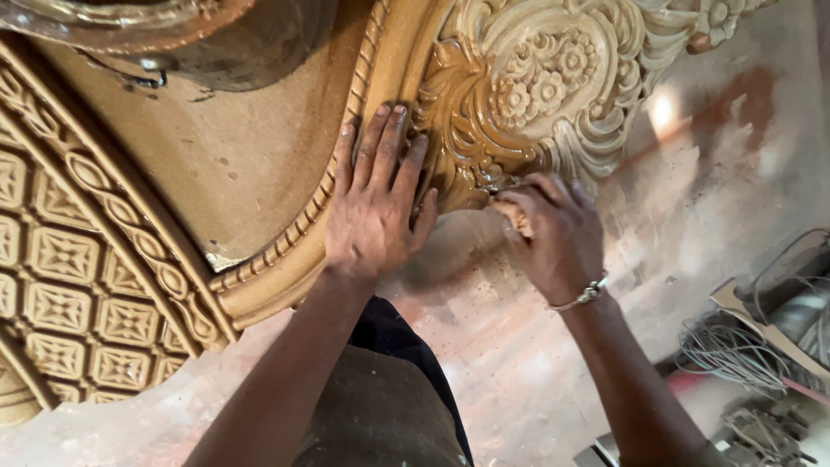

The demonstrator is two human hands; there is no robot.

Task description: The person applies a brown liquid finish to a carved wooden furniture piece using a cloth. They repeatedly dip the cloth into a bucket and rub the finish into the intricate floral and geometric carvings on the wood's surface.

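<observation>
Head view showed the left hand (373, 207) pressed flat, fingers spread, on the carved wooden panel (259, 173) at frame centre, while the right hand (553, 229) was curled shut on a small, mostly hidden tool at the floral scrollwork (536, 86) in the upper middle. A slip seemed the risk — the tool could gouge the fine leaves or catch the bracing fingers just beside it.

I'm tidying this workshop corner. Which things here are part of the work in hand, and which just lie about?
In use:
left hand, flat on the carved panel
right hand, pinching a small tool against the carving

Lying about:
wire coil
lattice panel
</observation>
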